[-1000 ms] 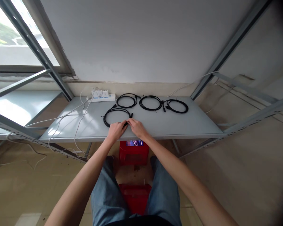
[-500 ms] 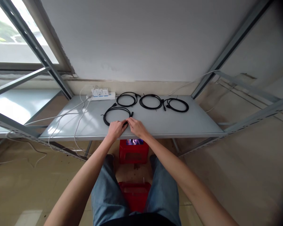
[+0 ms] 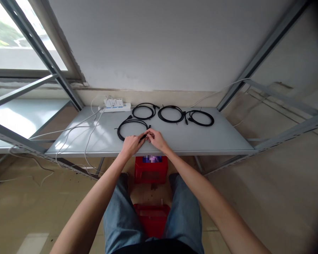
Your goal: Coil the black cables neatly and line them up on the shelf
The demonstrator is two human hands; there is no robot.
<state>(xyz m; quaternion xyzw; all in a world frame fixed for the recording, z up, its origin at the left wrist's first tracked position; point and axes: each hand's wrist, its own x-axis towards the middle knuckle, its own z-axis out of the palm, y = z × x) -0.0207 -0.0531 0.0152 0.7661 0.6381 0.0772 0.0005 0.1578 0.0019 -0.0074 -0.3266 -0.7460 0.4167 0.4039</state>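
Note:
A coiled black cable (image 3: 133, 121) with a plug at its upper end lies on the grey shelf (image 3: 196, 141), close to the front. My left hand (image 3: 132, 144) is closed on the near right side of this coil. Right beside it, my right hand (image 3: 154, 137) pinches at the same part of the loop, thumb and fingertips together. What exactly the right fingertips grip is too small to tell. Behind the hands lie more coiled black cables: one at the back (image 3: 143, 111), one in the middle (image 3: 171, 114) and one at the right (image 3: 201, 118).
A white power strip (image 3: 116, 107) with adapters plugged in stands at the back left. Loose white cords (image 3: 90, 135) run from it over the shelf's front edge. Metal uprights (image 3: 262, 56) frame the shelf. Below are red plastic stools (image 3: 151, 173).
My right hand has turned and drawn its fingers in to a tighter pinch by the coil. The left hand stays on the cable. The view has shifted very slightly.

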